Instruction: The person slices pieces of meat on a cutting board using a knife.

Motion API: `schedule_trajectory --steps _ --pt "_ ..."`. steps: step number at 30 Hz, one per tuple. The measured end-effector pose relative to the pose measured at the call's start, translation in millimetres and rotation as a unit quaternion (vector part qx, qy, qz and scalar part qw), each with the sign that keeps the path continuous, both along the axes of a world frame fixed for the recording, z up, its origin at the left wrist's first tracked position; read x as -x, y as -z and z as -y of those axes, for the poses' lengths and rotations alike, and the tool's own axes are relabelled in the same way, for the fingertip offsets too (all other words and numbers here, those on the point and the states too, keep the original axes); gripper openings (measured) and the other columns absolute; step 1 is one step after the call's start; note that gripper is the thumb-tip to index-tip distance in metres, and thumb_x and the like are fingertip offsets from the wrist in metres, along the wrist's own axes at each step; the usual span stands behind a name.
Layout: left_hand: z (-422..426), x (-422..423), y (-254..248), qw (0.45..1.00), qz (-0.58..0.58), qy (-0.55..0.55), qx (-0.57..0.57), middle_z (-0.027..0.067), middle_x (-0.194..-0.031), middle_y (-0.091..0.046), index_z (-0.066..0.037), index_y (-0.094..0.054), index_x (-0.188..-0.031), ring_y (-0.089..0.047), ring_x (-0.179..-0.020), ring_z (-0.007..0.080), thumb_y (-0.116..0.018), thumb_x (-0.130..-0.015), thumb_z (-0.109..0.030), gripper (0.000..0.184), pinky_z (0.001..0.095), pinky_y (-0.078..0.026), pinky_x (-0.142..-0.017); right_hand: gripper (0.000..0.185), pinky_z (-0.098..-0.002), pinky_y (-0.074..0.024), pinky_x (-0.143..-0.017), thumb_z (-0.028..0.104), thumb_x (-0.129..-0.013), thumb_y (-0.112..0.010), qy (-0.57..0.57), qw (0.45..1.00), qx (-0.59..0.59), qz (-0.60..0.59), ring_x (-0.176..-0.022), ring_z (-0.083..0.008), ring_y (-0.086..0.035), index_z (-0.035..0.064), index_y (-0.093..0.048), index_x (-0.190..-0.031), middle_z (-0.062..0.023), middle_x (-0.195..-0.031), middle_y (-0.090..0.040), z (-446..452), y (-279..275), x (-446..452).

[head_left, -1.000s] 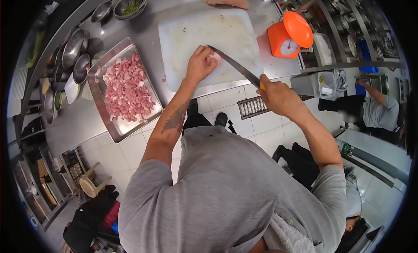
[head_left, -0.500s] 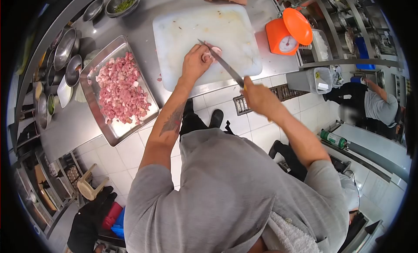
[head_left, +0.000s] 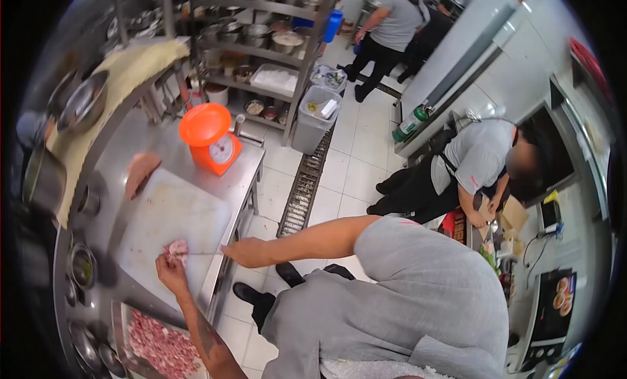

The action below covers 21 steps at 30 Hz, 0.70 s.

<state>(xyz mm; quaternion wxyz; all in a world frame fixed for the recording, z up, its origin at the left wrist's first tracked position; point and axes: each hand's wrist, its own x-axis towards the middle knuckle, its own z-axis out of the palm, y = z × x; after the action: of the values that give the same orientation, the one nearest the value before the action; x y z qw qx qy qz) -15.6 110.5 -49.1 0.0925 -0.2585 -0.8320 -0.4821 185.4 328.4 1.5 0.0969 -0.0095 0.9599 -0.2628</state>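
Note:
On the white cutting board [head_left: 173,206] lies a small piece of pink meat [head_left: 176,250]. My left hand [head_left: 171,273] touches its lower edge with bent fingers. To the right, my right hand [head_left: 247,252] is closed around the handle of a knife, whose thin blade [head_left: 204,253] points left toward the meat. A larger slab of meat [head_left: 140,171] rests beyond the board's upper left corner. The metal tray [head_left: 121,327] at the bottom holds many diced meat pieces [head_left: 160,343], partly hidden by my left forearm.
An orange scale [head_left: 212,141] stands past the board. Metal bowls [head_left: 81,265] line the left side. Beyond the table are a grey bin [head_left: 313,124] and shelves [head_left: 261,51]. One person [head_left: 480,154] works at the right; another [head_left: 395,26] stands farther back.
The view has swung to the right, bringing the shelves and a bending co-worker into sight. My left hand stays by the meat, and my right hand still holds the knife.

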Motion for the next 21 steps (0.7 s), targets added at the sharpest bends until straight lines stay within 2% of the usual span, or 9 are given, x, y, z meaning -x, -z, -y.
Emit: schedule_trajectory --steps 2,4,7,8,11,14,17,18,21 --pt "10.3 -0.4 -7.9 1.000 -0.013 -0.006 0.026 0.0132 -0.090 -0.053 0.004 -0.060 -0.097 -0.052 -0.070 0.0232 -0.063 -0.079 0.005 0.018 0.0349 -0.047 -0.061 0.045 -0.0576 -0.0552 -0.069 0.017 -0.095 -0.057 0.020 0.997 -0.001 0.081 -0.079 -0.0454 -0.071 0.0026 -0.048 -0.136 -0.0245 -0.088 -0.071 -7.3 -44.3 -38.1" --pt "14.5 5.3 -5.2 0.997 -0.052 -0.018 0.052 0.0119 -0.092 -0.053 0.003 -0.060 -0.095 -0.051 -0.068 0.0216 -0.064 -0.079 0.004 0.016 0.0333 -0.046 -0.060 0.043 -0.0573 -0.0549 -0.069 0.019 -0.096 -0.058 0.014 0.996 -0.025 0.086 -0.080 -0.0443 -0.072 0.0038 -0.049 -0.135 -0.0243 -0.088 -0.071 -22.4 -46.4 -64.2" --pt "20.8 0.6 -0.7 0.999 -0.020 -0.035 -0.014 0.0101 -0.096 -0.053 0.002 -0.060 -0.092 -0.050 -0.067 0.0201 -0.066 -0.079 0.001 0.015 0.0339 -0.047 -0.062 0.041 -0.0545 -0.0548 -0.064 0.024 -0.097 -0.059 -0.012 0.995 -0.027 0.099 -0.075 -0.0404 -0.072 0.0053 -0.050 -0.133 -0.0235 -0.086 -0.071 -47.4 -44.2 -75.1" --pt "28.8 -5.6 -6.9 0.999 0.023 -0.031 0.020 0.0092 -0.100 -0.054 0.001 -0.061 -0.092 -0.055 -0.070 0.0191 -0.069 -0.079 -0.001 0.016 0.0345 -0.049 -0.063 0.041 -0.0532 -0.0549 -0.062 0.026 -0.098 -0.059 -0.023 0.994 -0.020 0.107 -0.072 -0.0387 -0.072 0.0058 -0.051 -0.132 -0.0231 -0.085 -0.070 -56.3 -43.2 -78.4" --pt "40.3 -5.2 -25.4 0.990 -0.007 -0.091 0.112 0.0139 -0.105 -0.058 0.002 -0.064 -0.096 -0.062 -0.076 0.0270 -0.072 -0.079 -0.004 0.019 0.0407 -0.053 -0.069 0.043 -0.0477 -0.0532 -0.053 0.031 -0.098 -0.060 0.071 0.972 0.102 0.198 -0.061 -0.0338 -0.069 0.0035 -0.050 -0.130 -0.0210 -0.080 -0.069 -73.4 -123.8 -87.7" --pt "23.3 34.2 -41.9 0.945 -0.262 0.009 0.197 0.0201 -0.115 -0.061 0.001 -0.067 -0.100 -0.066 -0.083 0.0390 -0.073 -0.080 -0.007 0.023 0.0464 -0.054 -0.076 0.040 -0.0445 -0.0515 -0.048 0.033 -0.100 -0.059 0.132 0.970 0.161 0.127 -0.051 -0.0310 -0.065 0.0017 -0.050 -0.124 -0.0196 -0.076 -0.067 -75.6 -98.7 -74.7" --pt "5.4 75.6 -23.7 0.933 -0.159 0.210 0.247 0.0249 -0.119 -0.065 0.003 -0.069 -0.103 -0.066 -0.091 0.0461 -0.073 -0.079 -0.008 0.027 0.0492 -0.053 -0.083 0.039 -0.0441 -0.0515 -0.047 0.034 -0.101 -0.059 0.164 0.957 0.204 0.126 -0.051 -0.0302 -0.065 0.0012 -0.050 -0.120 -0.0189 -0.077 -0.066 -67.7 -82.9 -65.2" --pt "-1.9 76.2 -41.4 0.912 0.039 0.205 0.353 0.0244 -0.116 -0.069 0.002 -0.071 -0.105 -0.067 -0.098 0.0431 -0.072 -0.077 -0.007 0.030 0.0470 -0.054 -0.084 0.039 -0.0439 -0.0514 -0.047 0.034 -0.102 -0.059 0.159 0.955 0.207 0.143 -0.051 -0.0300 -0.065 0.0012 -0.050 -0.121 -0.0186 -0.077 -0.066 -64.4 -74.3 -61.1" --pt "-9.7 61.9 -76.1 0.846 0.032 0.323 0.424 0.0199 -0.101 -0.073 -0.001 -0.071 -0.111 -0.071 -0.086 0.0380 -0.069 -0.081 -0.004 0.030 0.0403 -0.056 -0.079 0.041 -0.0431 -0.0513 -0.047 0.035 -0.102 -0.059 0.150 0.945 0.249 0.151 -0.052 -0.0296 -0.065 0.0014 -0.050 -0.123 -0.0175 -0.079 -0.065 -48.5 -45.9 -65.3"
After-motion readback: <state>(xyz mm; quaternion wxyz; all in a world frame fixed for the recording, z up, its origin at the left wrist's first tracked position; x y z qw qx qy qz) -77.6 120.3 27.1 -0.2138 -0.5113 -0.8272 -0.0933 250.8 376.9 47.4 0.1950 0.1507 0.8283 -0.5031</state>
